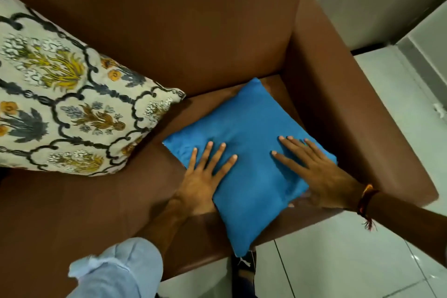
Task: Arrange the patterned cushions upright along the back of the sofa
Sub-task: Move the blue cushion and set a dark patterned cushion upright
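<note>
Blue cushion (251, 152) lies flat under both hands' grip.

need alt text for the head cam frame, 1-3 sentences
Both hands press flat on a plain blue cushion lying on the seat of a brown sofa, left hand near its left edge, right hand near its right edge. The cushion's front corner overhangs the seat edge. A floral patterned cushion leans against the sofa back at left.

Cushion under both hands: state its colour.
Plain blue cushion, no pattern; seen in the head view.
</note>
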